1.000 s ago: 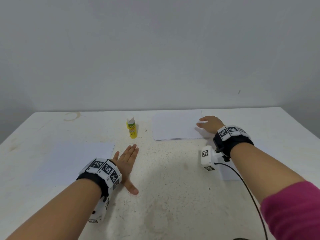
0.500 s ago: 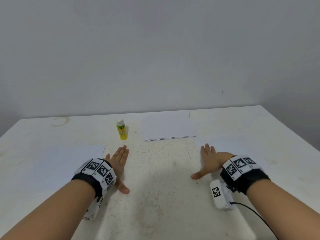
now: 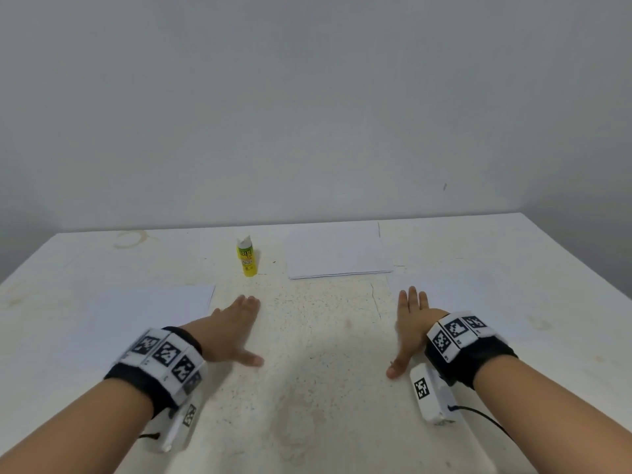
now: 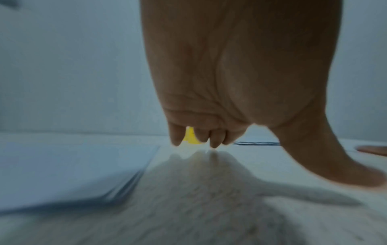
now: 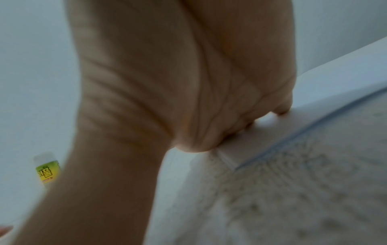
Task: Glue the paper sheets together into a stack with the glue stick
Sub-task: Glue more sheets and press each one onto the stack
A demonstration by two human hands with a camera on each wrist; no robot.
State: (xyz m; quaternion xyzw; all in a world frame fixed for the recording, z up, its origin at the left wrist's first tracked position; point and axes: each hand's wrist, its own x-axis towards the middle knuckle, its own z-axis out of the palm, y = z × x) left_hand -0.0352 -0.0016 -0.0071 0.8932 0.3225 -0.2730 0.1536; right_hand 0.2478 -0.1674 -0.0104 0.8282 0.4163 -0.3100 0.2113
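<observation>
A yellow glue stick (image 3: 246, 257) with a white cap stands upright at the back of the white table (image 3: 318, 388). To its right lies a neat stack of white paper (image 3: 337, 251). More white paper (image 3: 150, 304) lies at the near left, and in the left wrist view its edge (image 4: 62, 169) shows several sheets. My left hand (image 3: 244, 331) lies flat and open just right of that paper, holding nothing. A faint white sheet (image 3: 458, 295) lies at the near right. My right hand (image 3: 407, 331) rests open on its left edge, fingers straight.
The grey wall rises right behind the table's back edge. A brown ring stain (image 3: 131, 238) marks the far left corner. A thin black cable (image 3: 485, 417) trails from the right wrist camera across the near right of the table.
My right hand has drawn back from the right edge of the far stack to the near right, where it now lies flat. My left hand has barely moved.
</observation>
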